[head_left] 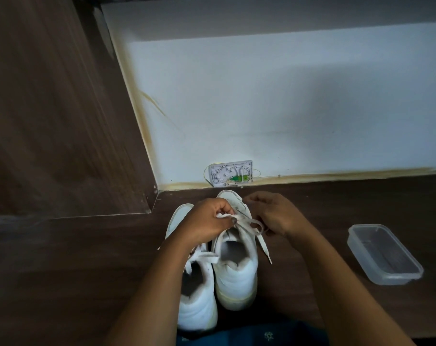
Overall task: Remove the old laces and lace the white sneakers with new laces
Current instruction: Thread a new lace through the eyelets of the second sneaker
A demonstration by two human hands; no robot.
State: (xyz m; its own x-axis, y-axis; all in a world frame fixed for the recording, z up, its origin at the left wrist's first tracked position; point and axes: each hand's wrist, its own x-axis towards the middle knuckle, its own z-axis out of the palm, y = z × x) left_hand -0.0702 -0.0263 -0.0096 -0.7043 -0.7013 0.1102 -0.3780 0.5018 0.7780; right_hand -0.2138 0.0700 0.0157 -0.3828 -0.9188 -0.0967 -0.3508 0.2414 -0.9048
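The left hand (pixel 207 218) pinches the lace (pixel 264 247) of a white sneaker (pixel 237 273) on the bench (pixel 87 270); the right hand (pixel 270 214), fingers curled, apparently grips its loop.

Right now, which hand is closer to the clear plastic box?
The right hand. It sits over the sneaker, left of the clear plastic container, with bare tabletop between them. The left hand pinches the lace even farther left.
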